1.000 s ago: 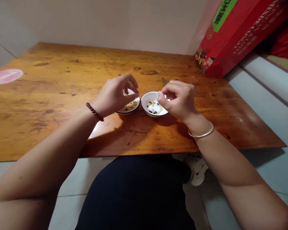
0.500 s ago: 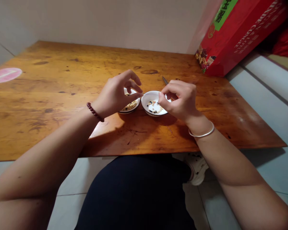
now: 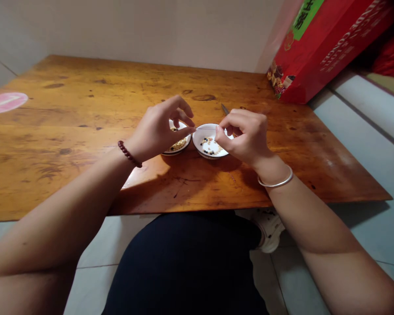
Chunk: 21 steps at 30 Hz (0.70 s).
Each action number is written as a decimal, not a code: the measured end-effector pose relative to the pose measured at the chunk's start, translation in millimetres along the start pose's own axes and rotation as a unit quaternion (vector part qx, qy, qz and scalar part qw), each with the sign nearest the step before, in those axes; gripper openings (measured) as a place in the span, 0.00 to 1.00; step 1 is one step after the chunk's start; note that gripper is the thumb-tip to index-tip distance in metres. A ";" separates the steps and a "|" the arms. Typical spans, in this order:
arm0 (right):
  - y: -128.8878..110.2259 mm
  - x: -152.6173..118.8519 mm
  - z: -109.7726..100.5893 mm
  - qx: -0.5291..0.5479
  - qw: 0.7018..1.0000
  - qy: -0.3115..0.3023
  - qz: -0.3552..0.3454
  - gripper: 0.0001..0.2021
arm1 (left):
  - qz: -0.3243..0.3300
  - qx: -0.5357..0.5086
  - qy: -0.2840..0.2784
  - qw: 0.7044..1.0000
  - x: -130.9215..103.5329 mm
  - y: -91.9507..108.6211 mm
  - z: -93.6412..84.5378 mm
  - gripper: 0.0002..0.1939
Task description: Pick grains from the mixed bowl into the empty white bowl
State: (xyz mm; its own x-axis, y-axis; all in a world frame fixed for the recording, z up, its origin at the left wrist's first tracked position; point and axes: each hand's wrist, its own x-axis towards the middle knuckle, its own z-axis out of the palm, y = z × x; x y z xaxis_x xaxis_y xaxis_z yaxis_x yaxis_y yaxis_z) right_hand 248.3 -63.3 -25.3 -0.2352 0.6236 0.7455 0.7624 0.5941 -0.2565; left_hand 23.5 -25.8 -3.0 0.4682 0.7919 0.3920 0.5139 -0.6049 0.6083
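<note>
A thin, thread-like strand [image 3: 206, 129] runs straight between my hands, above the right bowl. My left hand [image 3: 162, 127] pinches its left end at the fingertips; whether a small piece sits there too is hard to tell. The other end is closed between thumb and forefinger of my right hand [image 3: 244, 133]. Below lies a white bowl [image 3: 198, 144] with a few scattered bead-like pieces, pale, orange and black. Beside it, partly covered by my left hand, a second dark-rimmed bowl [image 3: 174, 153] holds many pale pieces and some dark ones.
Behind my right hand a dark pointed tool [image 3: 225, 109] lies partly hidden on the wooden table [image 3: 118, 100]. A tall red box [image 3: 315, 57] stands at the back right corner by the wall. A pink oval sticker [image 3: 7, 103] is on the left side.
My right hand has shifted very slightly to the left. The strand stays stretched between both hands, and the bowls stay where they were.
</note>
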 end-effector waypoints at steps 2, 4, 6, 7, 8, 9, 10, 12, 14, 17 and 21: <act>-0.4 -0.2 -0.2 0.004 1.000 -0.008 0.002 0.12 | 0.006 0.002 0.000 1.000 0.0 -0.3 0.5 0.11; -0.7 -0.4 -0.2 0.006 1.000 -0.017 0.004 0.12 | 0.013 0.007 0.000 1.000 -0.1 -0.4 1.0 0.10; -0.8 -0.5 0.0 0.007 1.000 -0.024 0.003 0.12 | 0.023 0.007 -0.002 1.000 -0.4 0.4 1.6 0.09; -0.8 -0.5 0.2 0.008 1.000 -0.027 0.003 0.12 | 0.029 0.005 -0.003 1.000 -0.7 1.2 2.0 0.08; -0.7 -0.5 0.6 0.009 0.999 -0.030 0.002 0.12 | 0.035 0.001 -0.004 0.999 -1.1 2.1 2.5 0.08; -0.6 -0.6 1.0 0.010 0.999 -0.034 0.001 0.12 | 0.041 -0.003 -0.005 0.999 -1.6 3.0 3.1 0.08; -0.6 -0.7 1.5 0.010 0.999 -0.037 -0.001 0.12 | 0.047 -0.007 -0.005 0.999 -2.2 4.0 3.9 0.07; -0.4 -1.2 2.6 0.011 0.999 -0.044 -0.005 0.12 | 0.054 -0.010 -0.005 0.999 -3.5 5.6 5.6 0.06; -0.3 -1.7 3.6 0.010 0.999 -0.050 -0.008 0.13 | 0.050 -0.004 -0.004 0.999 -4.8 6.6 7.6 0.05; -0.1 -2.4 4.8 0.005 0.998 -0.068 -0.010 0.13 | 0.036 0.012 -0.006 0.999 -6.4 6.9 10.4 0.05; -0.2 -2.7 5.1 -0.010 0.995 -0.099 -0.007 0.14 | 0.028 0.022 -0.006 0.999 -7.6 6.1 13.0 0.07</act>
State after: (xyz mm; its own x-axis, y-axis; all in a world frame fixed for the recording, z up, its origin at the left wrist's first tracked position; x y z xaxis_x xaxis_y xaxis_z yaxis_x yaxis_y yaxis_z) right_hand 245.7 -62.6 -30.4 -0.3577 0.7046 0.6129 0.7695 0.5942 -0.2340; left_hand 32.5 -36.6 -11.3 0.5060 0.7555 0.4161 0.5179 -0.6519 0.5538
